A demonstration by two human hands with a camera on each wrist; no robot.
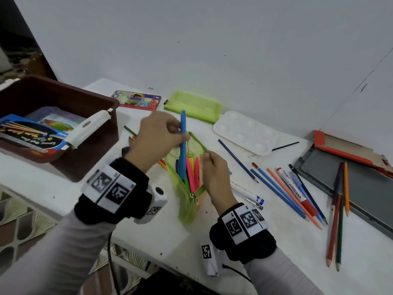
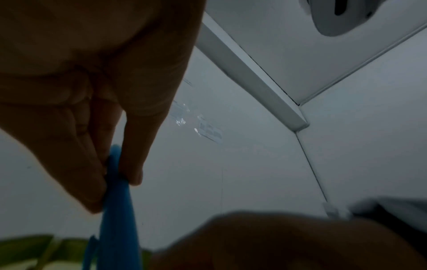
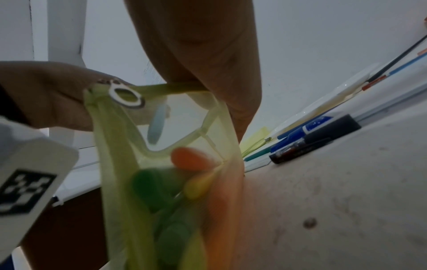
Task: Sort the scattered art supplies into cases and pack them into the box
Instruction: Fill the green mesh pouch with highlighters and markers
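Blue marker [image 1: 182, 143] pinched, left hand [image 1: 157, 135] | right hand [image 1: 214, 173] pinches pouch [image 1: 189, 201] | zipper ring [image 3: 126, 98] right-wrist only

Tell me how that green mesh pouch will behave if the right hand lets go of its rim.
Likely floppy: the green mesh pouch is thin see-through fabric whose rim sags where the right hand pinches it. It would probably slump and tip, spilling the markers standing inside. The blue marker in the left hand looks stiff.

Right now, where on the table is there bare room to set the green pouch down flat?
Bare patch: near table edge, between the two wrists, in front of the green mesh pouch. A narrower strip runs between the brown box and the pouch. Crowded: right side, with loose pencils, whiteboard marker, palette, grey tin.
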